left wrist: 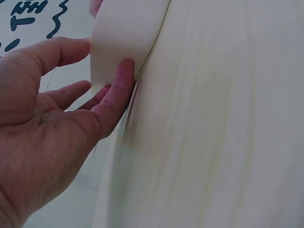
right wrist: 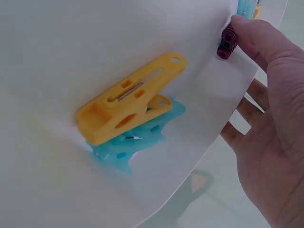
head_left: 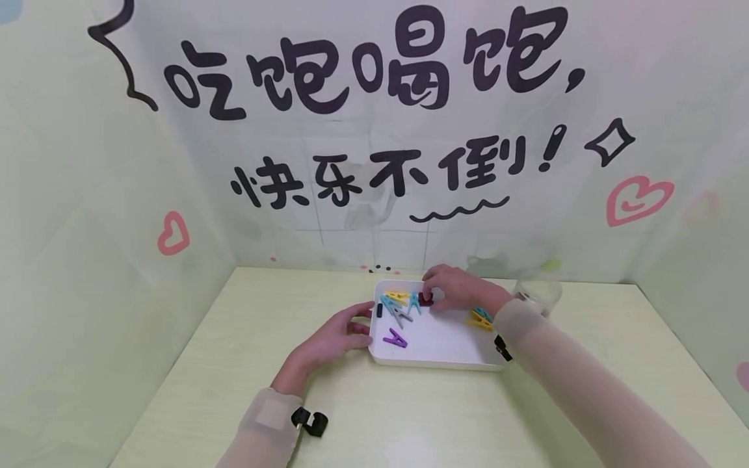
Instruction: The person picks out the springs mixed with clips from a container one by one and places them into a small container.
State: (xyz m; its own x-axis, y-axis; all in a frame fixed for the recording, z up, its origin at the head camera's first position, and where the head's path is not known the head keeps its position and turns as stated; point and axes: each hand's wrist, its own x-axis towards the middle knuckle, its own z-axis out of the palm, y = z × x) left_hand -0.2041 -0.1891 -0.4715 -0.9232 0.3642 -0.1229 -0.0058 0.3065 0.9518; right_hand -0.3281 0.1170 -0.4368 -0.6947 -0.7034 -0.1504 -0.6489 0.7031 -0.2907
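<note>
White tray (head_left: 439, 351) on counter (head_left: 363, 422) holds purple, grey, blue and yellow clothespins (right wrist: 102, 118). Right hand (head_left: 459, 289) pinches dark-red ridged piece (right wrist: 227, 42) inside, near far wall; left hand (head_left: 335, 335), fingers loosely spread, touches tray's left wall.

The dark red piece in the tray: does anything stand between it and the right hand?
Nothing visible does. The right hand touches the dark red piece with its thumb; a blue clip lies beside it, not between them.
</note>
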